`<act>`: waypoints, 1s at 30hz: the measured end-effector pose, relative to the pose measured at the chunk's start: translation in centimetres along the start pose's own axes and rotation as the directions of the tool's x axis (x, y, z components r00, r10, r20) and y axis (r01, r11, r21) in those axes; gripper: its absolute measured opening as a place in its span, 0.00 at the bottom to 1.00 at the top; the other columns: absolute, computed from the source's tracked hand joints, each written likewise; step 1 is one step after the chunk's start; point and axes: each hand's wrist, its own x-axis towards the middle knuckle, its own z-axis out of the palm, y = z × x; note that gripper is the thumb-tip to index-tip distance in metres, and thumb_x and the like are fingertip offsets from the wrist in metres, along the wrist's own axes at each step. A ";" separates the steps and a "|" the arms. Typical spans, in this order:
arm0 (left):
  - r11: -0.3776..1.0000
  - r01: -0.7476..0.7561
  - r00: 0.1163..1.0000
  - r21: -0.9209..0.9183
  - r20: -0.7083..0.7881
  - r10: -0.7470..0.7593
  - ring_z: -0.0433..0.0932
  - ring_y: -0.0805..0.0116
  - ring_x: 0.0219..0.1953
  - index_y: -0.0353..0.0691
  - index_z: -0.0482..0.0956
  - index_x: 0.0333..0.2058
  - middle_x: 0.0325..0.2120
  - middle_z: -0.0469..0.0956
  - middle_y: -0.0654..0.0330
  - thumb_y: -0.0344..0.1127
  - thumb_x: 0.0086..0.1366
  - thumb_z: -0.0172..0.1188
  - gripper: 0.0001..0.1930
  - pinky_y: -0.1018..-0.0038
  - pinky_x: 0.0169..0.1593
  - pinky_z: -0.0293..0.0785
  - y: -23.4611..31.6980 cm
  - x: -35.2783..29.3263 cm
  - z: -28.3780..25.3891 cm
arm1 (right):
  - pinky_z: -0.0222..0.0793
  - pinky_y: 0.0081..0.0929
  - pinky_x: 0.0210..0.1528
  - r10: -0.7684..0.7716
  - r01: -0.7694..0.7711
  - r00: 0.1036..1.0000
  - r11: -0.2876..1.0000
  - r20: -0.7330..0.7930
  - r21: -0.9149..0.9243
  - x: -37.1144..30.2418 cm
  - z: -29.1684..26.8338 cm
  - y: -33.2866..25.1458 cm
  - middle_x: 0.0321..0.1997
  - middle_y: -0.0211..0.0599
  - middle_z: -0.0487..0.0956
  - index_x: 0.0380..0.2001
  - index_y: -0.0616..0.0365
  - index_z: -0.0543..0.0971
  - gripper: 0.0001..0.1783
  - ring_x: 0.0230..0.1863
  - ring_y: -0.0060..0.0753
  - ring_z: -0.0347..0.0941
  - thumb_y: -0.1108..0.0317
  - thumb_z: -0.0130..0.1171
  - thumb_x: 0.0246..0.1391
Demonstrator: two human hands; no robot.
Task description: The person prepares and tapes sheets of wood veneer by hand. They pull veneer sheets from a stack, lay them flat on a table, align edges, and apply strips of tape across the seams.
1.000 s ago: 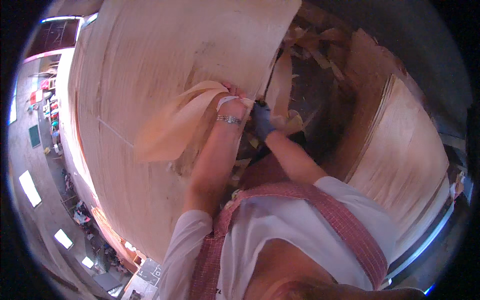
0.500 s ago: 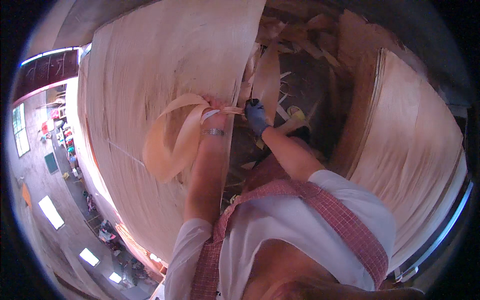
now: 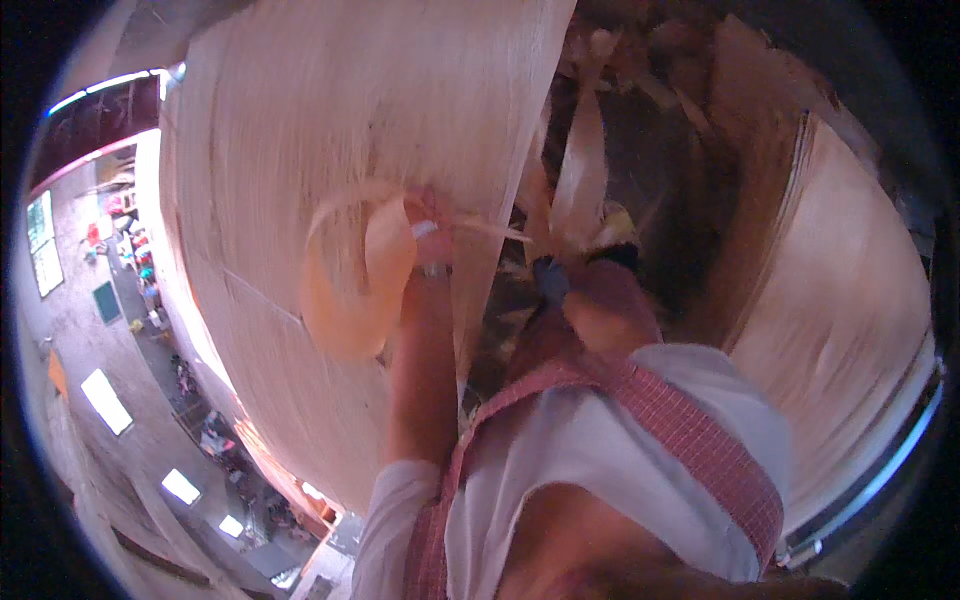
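Observation:
My bare left hand (image 3: pixel 430 232), with a metal watch at the wrist, is closed around a long thin wood veneer strip (image 3: pixel 342 310). The strip bends in a wide loop to the left of the hand, and its narrow split ends stick out to the right past the sheet edge. Under this hand lies a broad stack of pale veneer sheets (image 3: pixel 290 130). My right hand (image 3: pixel 550 281), in a grey-blue glove, hangs low beside the stack's right edge, close to my body. Motion blurs its fingers, so what they do cannot be made out.
A second stack of veneer sheets (image 3: pixel 850 260) stands to the right. Between the stacks, veneer scraps (image 3: pixel 582 175) lie on the dark floor, near my shoe (image 3: pixel 615 228). Cluttered goods (image 3: pixel 140 250) line the workshop floor at far left.
My right hand has moved away from the strip's split ends, down toward my body. The left hand keeps its hold on the strip. The whole view has shifted slightly.

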 end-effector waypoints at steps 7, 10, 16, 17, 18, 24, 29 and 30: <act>1.000 -0.007 0.957 -0.012 0.291 0.010 0.53 0.72 0.11 0.51 0.68 0.21 0.09 0.56 0.69 0.50 0.64 0.46 0.16 0.74 0.17 0.48 2.9 -5.8 1.7 | 0.73 0.34 0.34 0.663 -0.141 0.654 -0.366 0.364 0.920 -1.1 -18.7 16.4 0.37 0.32 0.78 0.44 0.55 0.77 0.16 0.36 0.31 0.76 0.57 0.52 0.61; 0.992 0.038 0.944 -0.122 0.329 0.004 0.52 0.73 0.10 0.50 0.68 0.21 0.08 0.54 0.70 0.50 0.64 0.47 0.15 0.74 0.18 0.47 2.9 -5.7 2.4 | 0.73 0.30 0.43 0.725 0.102 0.659 0.178 -0.201 0.979 -2.5 -32.2 15.2 0.44 0.33 0.79 0.49 0.57 0.76 0.15 0.42 0.29 0.76 0.65 0.53 0.60; 0.971 -0.015 0.974 -0.239 0.216 0.069 0.51 0.73 0.11 0.48 0.69 0.21 0.07 0.54 0.69 0.47 0.63 0.48 0.14 0.71 0.19 0.48 4.2 -8.4 5.1 | 0.69 0.24 0.50 -0.396 0.454 0.861 0.317 -0.318 0.833 -8.7 -40.6 -2.5 0.50 0.35 0.78 0.54 0.59 0.73 0.21 0.47 0.23 0.72 0.74 0.60 0.56; 0.966 -0.040 0.974 -0.255 0.207 0.095 0.51 0.73 0.11 0.48 0.69 0.21 0.07 0.54 0.69 0.46 0.62 0.48 0.14 0.71 0.19 0.48 4.5 -9.0 5.7 | 0.70 0.24 0.47 -0.427 0.477 0.837 0.260 -0.343 0.840 -8.1 -39.1 -3.5 0.48 0.35 0.79 0.53 0.59 0.74 0.21 0.44 0.21 0.72 0.72 0.61 0.56; 0.969 -0.087 0.977 -0.233 0.170 0.128 0.52 0.72 0.11 0.48 0.69 0.21 0.07 0.54 0.69 0.46 0.63 0.48 0.14 0.71 0.19 0.49 4.7 -9.5 5.6 | 0.70 0.23 0.45 -0.461 0.493 0.810 0.202 -0.362 0.846 -7.6 -37.6 -4.7 0.47 0.34 0.79 0.52 0.58 0.75 0.20 0.42 0.19 0.73 0.71 0.61 0.56; 0.957 -0.182 0.977 -0.225 0.073 0.203 0.54 0.70 0.11 0.46 0.69 0.21 0.07 0.56 0.66 0.48 0.65 0.45 0.17 0.71 0.20 0.51 5.5 -10.7 3.9 | 0.72 0.25 0.47 -0.583 0.389 0.798 0.300 -0.155 0.871 -7.0 -37.7 -4.3 0.43 0.34 0.81 0.48 0.59 0.78 0.15 0.42 0.21 0.75 0.67 0.60 0.59; 0.941 -0.299 0.939 -0.156 0.130 0.320 0.62 0.66 0.14 0.44 0.71 0.23 0.11 0.66 0.63 0.45 0.66 0.50 0.15 0.65 0.22 0.59 3.9 -11.6 2.2 | 0.72 0.26 0.44 -0.541 0.234 0.839 0.468 0.067 0.852 -8.8 -41.7 -2.2 0.41 0.34 0.82 0.47 0.56 0.78 0.14 0.40 0.21 0.75 0.67 0.59 0.59; 0.856 -0.512 0.859 0.075 0.060 0.508 0.64 0.68 0.15 0.44 0.72 0.26 0.13 0.67 0.64 0.47 0.67 0.49 0.15 0.65 0.22 0.61 2.8 -10.5 0.8 | 0.72 0.26 0.43 -0.621 0.356 0.784 0.427 -0.017 0.831 -8.1 -41.6 -0.9 0.41 0.34 0.81 0.47 0.57 0.78 0.14 0.39 0.22 0.74 0.67 0.60 0.59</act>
